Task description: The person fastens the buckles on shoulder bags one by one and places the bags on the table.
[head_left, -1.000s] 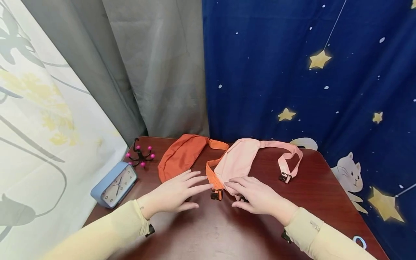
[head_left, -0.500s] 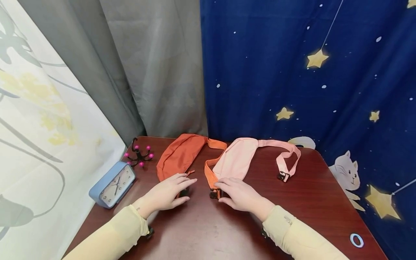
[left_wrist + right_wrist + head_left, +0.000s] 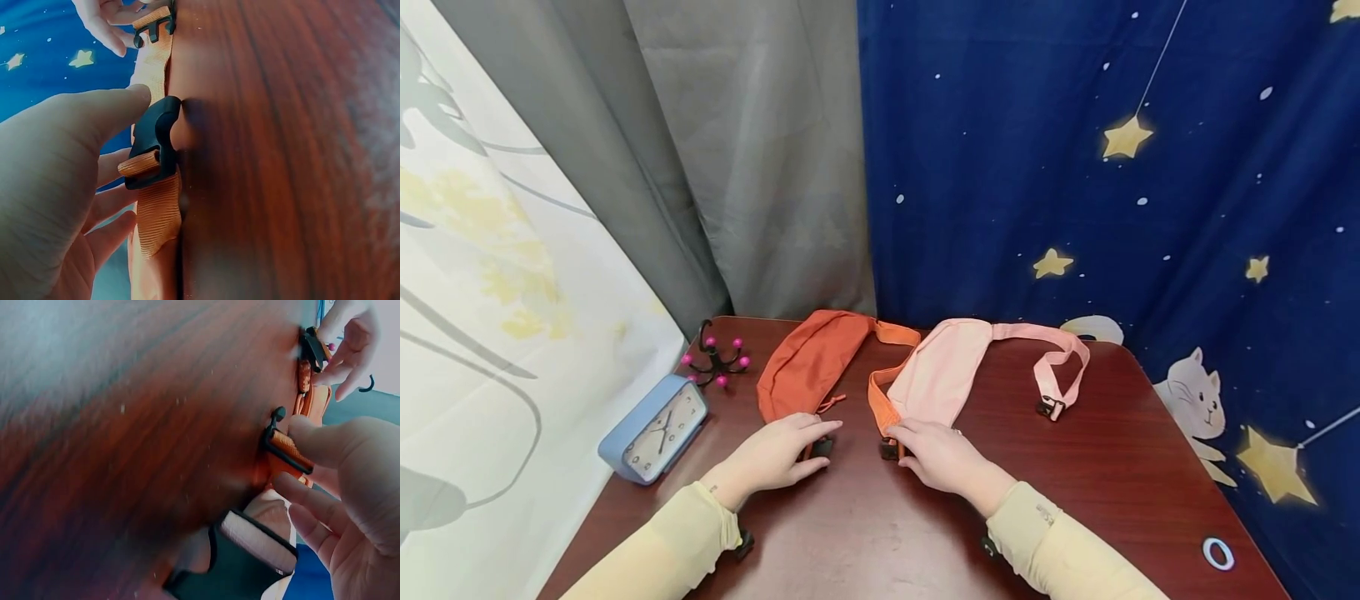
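An orange waist bag [image 3: 812,362] lies on the brown table, its strap [image 3: 883,392] running right over a pink waist bag [image 3: 943,367]. My left hand [image 3: 775,450] holds the socket half of the orange strap's black buckle [image 3: 153,140], thumb on its near edge and fingers behind. My right hand [image 3: 943,454] pinches the strap by the pronged half of that buckle [image 3: 281,444], thumb against the orange webbing. The two halves are apart, facing each other. Below the right hand, a black buckle half on pink webbing [image 3: 240,569] shows in the right wrist view.
A blue alarm clock [image 3: 655,429] stands at the left edge, with a black rack with pink knobs [image 3: 717,362] behind it. The pink strap's other buckle end [image 3: 1051,407] lies at right. A light-blue ring [image 3: 1217,553] lies near the right edge. Curtains [image 3: 760,167] hang behind.
Both hands have come down to the orange strap's buckle halves. My left hand has moved left and toward me, the right hand leftward from beside the pink bag. The bags stay in place.
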`<act>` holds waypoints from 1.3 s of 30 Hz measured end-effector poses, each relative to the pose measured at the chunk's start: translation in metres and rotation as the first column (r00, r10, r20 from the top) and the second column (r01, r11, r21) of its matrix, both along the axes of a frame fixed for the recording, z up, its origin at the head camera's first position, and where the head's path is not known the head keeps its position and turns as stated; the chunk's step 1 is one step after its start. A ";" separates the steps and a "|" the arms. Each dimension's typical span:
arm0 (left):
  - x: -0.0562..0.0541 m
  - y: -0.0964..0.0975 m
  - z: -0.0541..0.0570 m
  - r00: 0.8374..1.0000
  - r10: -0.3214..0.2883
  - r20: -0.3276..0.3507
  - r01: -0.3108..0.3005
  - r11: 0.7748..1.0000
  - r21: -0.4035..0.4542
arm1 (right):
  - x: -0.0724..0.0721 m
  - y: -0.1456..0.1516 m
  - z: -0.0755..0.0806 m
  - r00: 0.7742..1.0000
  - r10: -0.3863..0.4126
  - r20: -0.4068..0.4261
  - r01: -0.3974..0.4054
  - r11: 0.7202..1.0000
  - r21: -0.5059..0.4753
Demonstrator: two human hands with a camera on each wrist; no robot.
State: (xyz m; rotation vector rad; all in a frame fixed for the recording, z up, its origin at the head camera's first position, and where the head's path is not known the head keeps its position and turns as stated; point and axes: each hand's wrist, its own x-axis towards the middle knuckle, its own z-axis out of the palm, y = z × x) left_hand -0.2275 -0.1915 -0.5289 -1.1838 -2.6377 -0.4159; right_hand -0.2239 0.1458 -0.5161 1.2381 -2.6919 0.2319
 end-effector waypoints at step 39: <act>-0.013 -0.001 -0.020 0.994 -0.021 0.111 0.004 0.989 0.150 | 0.001 -0.044 -0.032 0.959 -0.157 0.235 0.220 0.936 -0.274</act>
